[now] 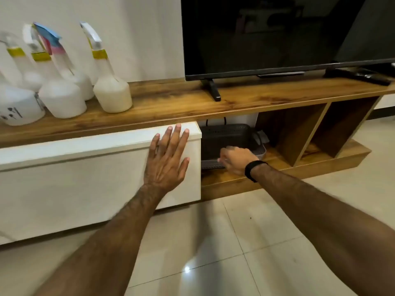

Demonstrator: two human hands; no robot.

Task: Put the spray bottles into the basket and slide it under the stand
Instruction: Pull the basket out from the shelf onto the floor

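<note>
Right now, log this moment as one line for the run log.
stage: fetching basket | left hand: flat on white drawer front | right hand: gripping basket rim | spray bottles: on stand

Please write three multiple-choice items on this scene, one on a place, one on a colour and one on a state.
1. Where does the dark basket sit?
A. On the floor tiles
B. In an open compartment of the wooden stand, below its top
C. On top beside the television

2. What colour is the band on the right hand's wrist?
A. Black
B. Red
C. White

3. What is the left hand doing?
A. Gripping a spray bottle
B. Closed in a fist
C. Lying flat, fingers spread, on the white drawer front

Answers:
1 B, the basket shows inside the compartment right of the drawer.
2 A, the wristband behind the right hand is black.
3 C, the palm rests open on the panel, while the spray bottles stand untouched on top.
</note>
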